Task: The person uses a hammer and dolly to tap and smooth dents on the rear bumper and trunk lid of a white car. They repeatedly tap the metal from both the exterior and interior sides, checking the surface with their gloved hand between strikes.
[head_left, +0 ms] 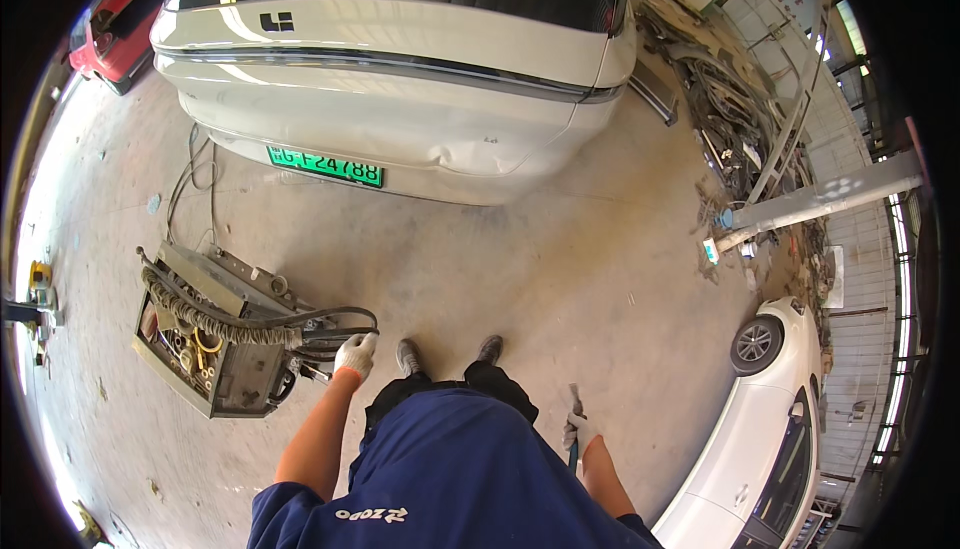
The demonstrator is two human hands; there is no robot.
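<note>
My left hand (356, 354), in a pale work glove, grips a black hose (345, 313) at the right end of a grey metal cart (215, 359). The cart carries a thick bundle of dusty coiled cable (205, 317) and an open bin of small metal parts. My right hand (578, 431), also gloved, holds a tool (574, 395) with a metal head and dark handle, low beside my right leg. Ahead stands the rear of a white car (380, 99), its bumper dented at the lower right, above a green licence plate (325, 164).
Cables trail over the concrete floor (520, 259) behind the cart. A red car (115, 29) is at far left, a white car (750, 469) at right. Along the right wall lie piled scrap parts (725, 109), near a metal post (820, 204).
</note>
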